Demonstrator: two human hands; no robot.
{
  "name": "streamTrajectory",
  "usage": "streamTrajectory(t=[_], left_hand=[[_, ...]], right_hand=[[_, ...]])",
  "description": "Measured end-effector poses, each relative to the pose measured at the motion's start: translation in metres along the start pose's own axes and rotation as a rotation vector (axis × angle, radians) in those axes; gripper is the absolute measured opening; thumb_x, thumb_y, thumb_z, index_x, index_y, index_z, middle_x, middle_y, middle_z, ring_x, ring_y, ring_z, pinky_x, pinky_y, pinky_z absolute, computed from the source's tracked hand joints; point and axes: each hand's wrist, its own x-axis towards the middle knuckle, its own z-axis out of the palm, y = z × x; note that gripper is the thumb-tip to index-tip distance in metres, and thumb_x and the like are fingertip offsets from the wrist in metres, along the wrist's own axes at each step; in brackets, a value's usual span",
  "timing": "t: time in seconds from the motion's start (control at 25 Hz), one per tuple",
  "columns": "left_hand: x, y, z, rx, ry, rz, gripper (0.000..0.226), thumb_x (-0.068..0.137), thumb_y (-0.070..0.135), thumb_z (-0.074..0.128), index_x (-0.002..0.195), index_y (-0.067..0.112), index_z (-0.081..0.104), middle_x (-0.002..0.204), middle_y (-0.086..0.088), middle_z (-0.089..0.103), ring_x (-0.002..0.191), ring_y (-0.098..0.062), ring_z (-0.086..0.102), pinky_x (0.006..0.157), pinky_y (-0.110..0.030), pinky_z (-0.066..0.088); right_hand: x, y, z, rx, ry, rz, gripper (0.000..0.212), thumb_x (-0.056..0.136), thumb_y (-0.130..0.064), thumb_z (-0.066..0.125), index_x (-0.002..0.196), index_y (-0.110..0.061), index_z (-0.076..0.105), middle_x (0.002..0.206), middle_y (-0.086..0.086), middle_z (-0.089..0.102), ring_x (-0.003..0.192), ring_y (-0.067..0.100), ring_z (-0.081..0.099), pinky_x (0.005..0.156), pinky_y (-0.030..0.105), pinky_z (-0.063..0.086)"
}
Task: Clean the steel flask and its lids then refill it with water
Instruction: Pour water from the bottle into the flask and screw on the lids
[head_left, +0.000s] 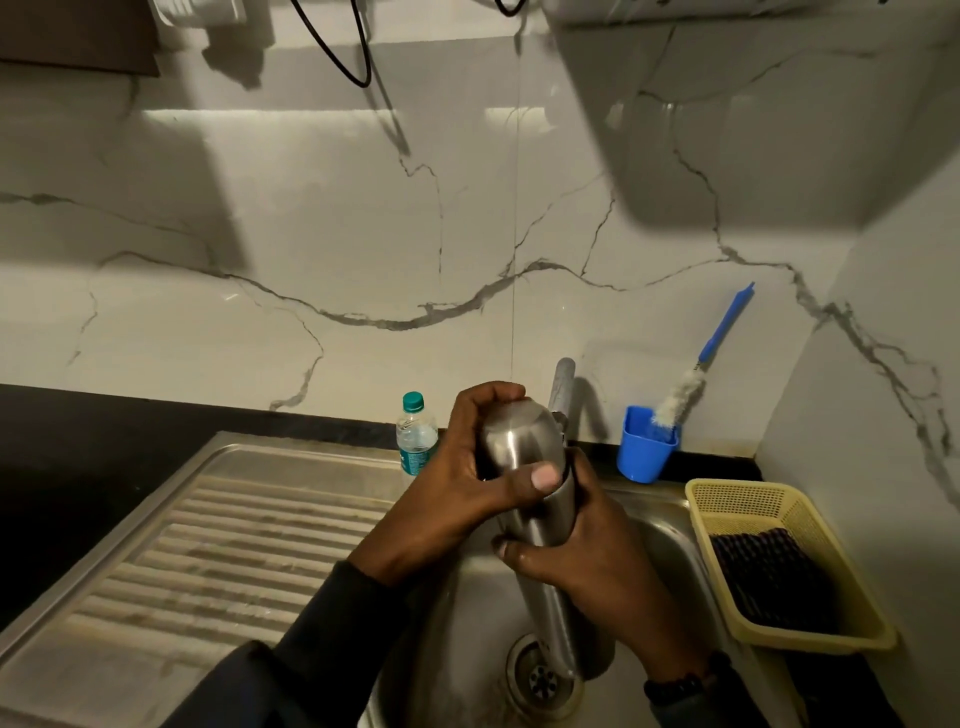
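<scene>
A long steel flask (519, 441) is held upside down over the sink basin (467, 613), its rounded base toward me and its mouth end down near the drain (543, 678). My left hand (462, 483) wraps the upper part near the base, thumb across the front. My right hand (587, 566) grips the body lower down from the right side. No lids are visible.
The tap (562, 389) stands behind the flask. A blue cup (644, 452) with a blue-handled bottle brush (691, 374) sits at the back right. A small plastic bottle (415, 434) stands at the back. A yellow basket (810, 519) lies right; the ribbed drainboard (197, 545) lies left.
</scene>
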Motion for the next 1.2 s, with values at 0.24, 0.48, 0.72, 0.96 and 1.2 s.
streamTrajectory(t=[0.24, 0.48, 0.72, 0.96, 1.2], left_hand=[[-0.001, -0.003, -0.001, -0.123, 0.041, -0.014, 0.069, 0.073, 0.027, 0.079, 0.130, 0.023, 0.041, 0.116, -0.001, 0.069, 0.108, -0.016, 0.067, 0.088, -0.030, 0.055], [0.005, -0.004, 0.003, 0.004, 0.133, 0.040, 0.059, 0.072, 0.033, 0.082, 0.121, 0.021, 0.053, 0.111, 0.003, 0.069, 0.103, -0.013, 0.067, 0.082, -0.026, 0.055], [0.004, 0.002, -0.009, -0.027, 0.374, 0.066, 0.034, 0.090, 0.014, 0.071, 0.122, 0.015, 0.058, 0.113, -0.001, 0.073, 0.106, -0.019, 0.070, 0.089, -0.031, 0.057], [-0.002, 0.021, 0.051, 0.241, 0.457, -0.021, 0.072, 0.058, 0.050, 0.088, 0.114, 0.028, 0.050, 0.101, 0.013, 0.062, 0.091, -0.005, 0.064, 0.069, -0.011, 0.052], [0.016, 0.023, 0.002, -0.051, -0.113, 0.101, 0.054, 0.076, 0.003, 0.081, 0.121, 0.009, 0.053, 0.113, -0.005, 0.068, 0.106, -0.025, 0.067, 0.089, -0.038, 0.057]], right_hand=[[0.002, 0.003, -0.003, 0.024, 0.052, -0.004, 0.076, 0.063, -0.024, 0.087, 0.121, -0.046, 0.044, 0.108, -0.021, 0.064, 0.099, -0.003, 0.062, 0.078, 0.020, 0.053], [0.003, 0.002, -0.002, 0.024, 0.084, -0.019, 0.073, 0.063, -0.024, 0.087, 0.114, -0.053, 0.043, 0.105, -0.026, 0.062, 0.097, -0.006, 0.061, 0.075, 0.017, 0.051], [0.003, 0.001, -0.006, 0.049, 0.132, 0.013, 0.072, 0.063, -0.027, 0.086, 0.109, -0.058, 0.040, 0.100, -0.031, 0.059, 0.094, -0.015, 0.056, 0.068, 0.011, 0.043], [0.005, -0.003, 0.000, 0.097, 0.065, -0.010, 0.053, 0.071, -0.026, 0.080, 0.107, -0.050, 0.049, 0.107, -0.017, 0.065, 0.101, 0.005, 0.064, 0.087, 0.031, 0.055], [0.007, -0.011, -0.014, -0.001, -0.054, -0.054, 0.087, 0.062, -0.028, 0.087, 0.133, -0.042, 0.038, 0.123, -0.018, 0.058, 0.113, 0.001, 0.057, 0.094, 0.026, 0.050]])
